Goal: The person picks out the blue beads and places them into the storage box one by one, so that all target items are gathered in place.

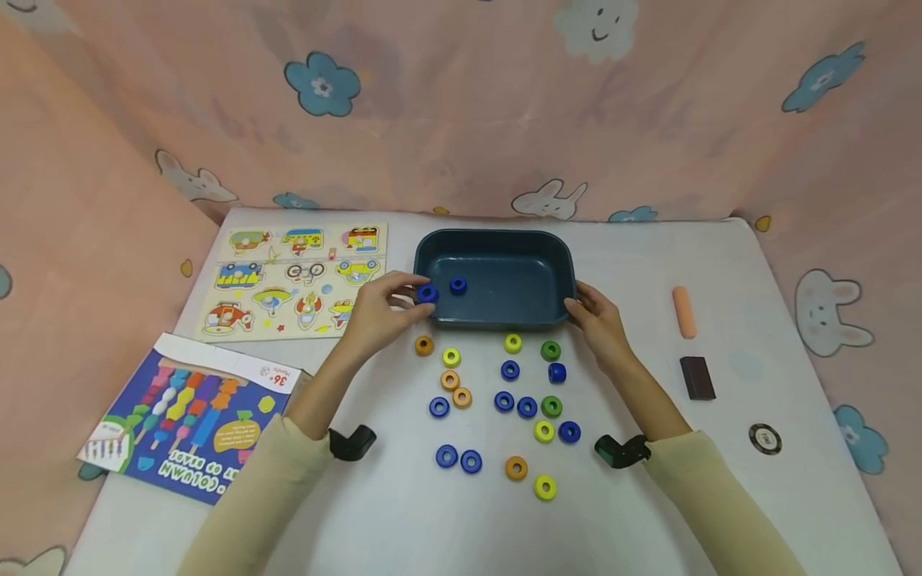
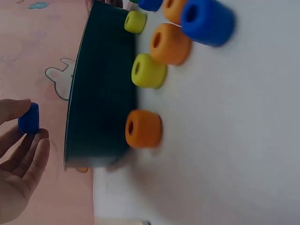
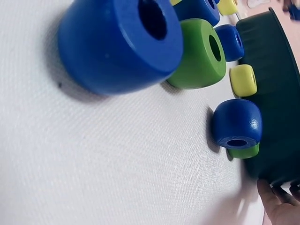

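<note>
My left hand [image 1: 382, 318] pinches a blue bead [image 1: 427, 302] between thumb and fingertips, over the left end of a dark teal tray [image 1: 515, 300]. In the left wrist view the same blue bead [image 2: 29, 119] is held upright beside the tray wall [image 2: 101, 84]. A second blue bead [image 1: 458, 291] lies inside the tray near that end. At the tray's front right corner my right hand [image 1: 599, 324] grips the side, thumb toward the front and fingers behind. The right wrist view catches those fingers [image 3: 269, 199] against the tray's lower corner.
Several blue, yellow, green and orange beads [image 1: 515, 477] are scattered before the tray. A picture puzzle board [image 1: 288, 288] and a bead-set box [image 1: 194, 424] lie at left. A peach stick [image 1: 684, 312], a dark block [image 1: 697, 378] and a round chip [image 1: 765, 439] lie at right.
</note>
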Motion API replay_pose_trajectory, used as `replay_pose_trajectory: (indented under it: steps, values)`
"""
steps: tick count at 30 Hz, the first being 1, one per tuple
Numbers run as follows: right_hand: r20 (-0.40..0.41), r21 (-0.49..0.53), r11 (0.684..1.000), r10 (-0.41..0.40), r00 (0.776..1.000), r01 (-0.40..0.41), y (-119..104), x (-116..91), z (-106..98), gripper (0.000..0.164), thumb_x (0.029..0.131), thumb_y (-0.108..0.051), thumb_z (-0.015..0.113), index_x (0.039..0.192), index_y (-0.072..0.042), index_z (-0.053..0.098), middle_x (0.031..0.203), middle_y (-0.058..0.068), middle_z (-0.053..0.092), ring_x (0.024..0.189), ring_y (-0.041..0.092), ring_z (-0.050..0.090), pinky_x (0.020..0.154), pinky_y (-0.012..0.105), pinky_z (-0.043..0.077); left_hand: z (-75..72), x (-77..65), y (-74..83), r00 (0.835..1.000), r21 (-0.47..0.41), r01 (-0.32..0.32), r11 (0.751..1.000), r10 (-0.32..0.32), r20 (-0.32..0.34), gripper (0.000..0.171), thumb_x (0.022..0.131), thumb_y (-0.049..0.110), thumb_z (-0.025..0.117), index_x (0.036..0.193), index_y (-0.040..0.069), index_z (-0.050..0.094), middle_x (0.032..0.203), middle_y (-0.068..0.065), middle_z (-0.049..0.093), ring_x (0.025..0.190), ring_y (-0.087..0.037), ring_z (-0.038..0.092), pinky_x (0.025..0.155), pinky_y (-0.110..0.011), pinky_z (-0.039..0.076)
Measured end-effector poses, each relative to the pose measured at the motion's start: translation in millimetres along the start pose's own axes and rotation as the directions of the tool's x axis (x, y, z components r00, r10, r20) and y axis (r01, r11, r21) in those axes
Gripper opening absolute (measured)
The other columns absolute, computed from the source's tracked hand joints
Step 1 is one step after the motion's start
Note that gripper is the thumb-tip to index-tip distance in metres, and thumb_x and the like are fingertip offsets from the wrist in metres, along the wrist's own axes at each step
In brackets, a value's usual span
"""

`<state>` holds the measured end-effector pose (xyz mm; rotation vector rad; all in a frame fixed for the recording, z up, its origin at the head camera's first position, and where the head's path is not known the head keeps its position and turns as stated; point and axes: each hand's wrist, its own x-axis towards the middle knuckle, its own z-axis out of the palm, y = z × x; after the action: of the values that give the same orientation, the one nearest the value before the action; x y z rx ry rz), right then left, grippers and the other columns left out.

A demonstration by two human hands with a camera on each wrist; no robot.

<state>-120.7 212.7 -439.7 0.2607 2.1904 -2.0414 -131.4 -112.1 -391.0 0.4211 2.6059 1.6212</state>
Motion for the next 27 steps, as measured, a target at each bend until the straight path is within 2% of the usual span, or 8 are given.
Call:
replay_pose_trajectory:
  steps: [6,12,17,21,27]
  values:
    - [0.007,0.011,1.000,0.010,1.000,-0.010,3.2,0.7,2.7,0.049,0.097,-0.010,0.047,0.141,0.003,0.031,0.142,0.018,0.036,0.124,0.028,0.042,0.095,0.028,0.043,20.0,38.0,5.8,1.000,0.049,-0.010,0.999,0.010,0.010,0.034,0.078,0.010,0.075,0.111,0.005,0.065,0.101,-0.005,0.062,0.088,-0.020,0.059,0.071,-0.026,0.052]
    - [0.007,-0.001,1.000,0.005,1.000,-0.005,0.6,1.6,3.9,0.049,0.097,-0.011,0.048,0.141,0.002,0.031,0.142,0.017,0.035,0.124,0.028,0.042,0.093,0.025,0.043,28.1,53.4,14.4,0.999,0.061,-0.037,0.997,0.036,0.016,0.034,0.077,0.011,0.075,0.109,0.004,0.066,0.103,-0.005,0.062,0.090,-0.022,0.059,0.071,-0.026,0.052]
    - [0.002,-0.013,1.000,0.008,1.000,-0.008,-1.6,1.5,2.2,0.050,0.097,-0.011,0.048,0.142,0.002,0.030,0.142,0.018,0.035,0.124,0.029,0.042,0.093,0.026,0.043,27.6,53.1,17.4,0.998,0.063,-0.054,0.997,0.053,0.015,0.034,0.079,0.015,0.075,0.110,0.005,0.066,0.106,-0.007,0.063,0.096,-0.023,0.058,0.075,-0.026,0.051]
    - [-0.002,-0.018,1.000,0.013,1.000,-0.013,-2.2,0.9,0.8,0.050,0.097,-0.011,0.047,0.142,0.002,0.030,0.143,0.017,0.035,0.124,0.028,0.041,0.094,0.026,0.043,23.6,47.6,18.2,0.999,0.048,-0.050,0.998,0.049,0.017,0.033,0.079,0.019,0.074,0.109,0.007,0.066,0.106,-0.007,0.063,0.094,-0.022,0.058,0.075,-0.026,0.051]
    - [-0.007,-0.016,1.000,0.021,1.000,-0.021,-2.8,0.7,-0.3,0.050,0.097,-0.011,0.047,0.142,0.002,0.030,0.143,0.017,0.035,0.124,0.028,0.042,0.094,0.026,0.043,14.8,24.6,16.3,0.997,0.013,-0.072,0.997,0.072,0.037,0.031,0.079,0.018,0.075,0.107,0.009,0.067,0.103,-0.004,0.064,0.087,-0.020,0.059,0.073,-0.030,0.051]
